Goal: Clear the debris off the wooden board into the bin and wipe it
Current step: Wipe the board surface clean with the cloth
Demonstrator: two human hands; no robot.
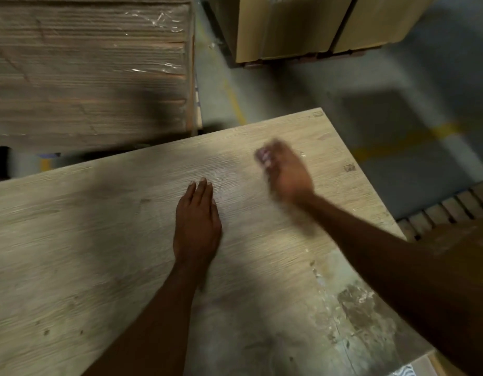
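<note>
Left hand (198, 226) flat, fingers straight, bracing wooden board (99, 240). Right hand (285, 172) blurred, fingers curled, perhaps pinching something; cannot tell.

Right hand (285, 172): was smeared by motion blur; whether anything was held could not be told.
Wooden board (99, 253): was cut off by the left and bottom edges.
Wrapped sheet stack (85, 71): was cut off at top and left.
Cardboard boxes (289, 28): were cut off at top.
</note>
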